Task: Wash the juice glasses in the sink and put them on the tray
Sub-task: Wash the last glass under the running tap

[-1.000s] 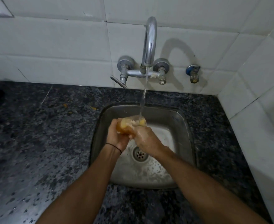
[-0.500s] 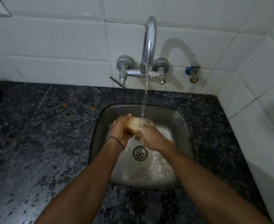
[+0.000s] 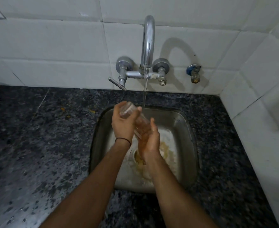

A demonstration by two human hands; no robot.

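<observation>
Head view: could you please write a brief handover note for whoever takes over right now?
Left hand grips the juice glass at its upper end; right hand lies against its lower end.
The glass is tilted over the sink, beside the stream from the running tap.
Done: glass looks emptied; yellowish residue lies near the drain.
Left: finish rinsing, then put it on the tray, which is not in view.
</observation>
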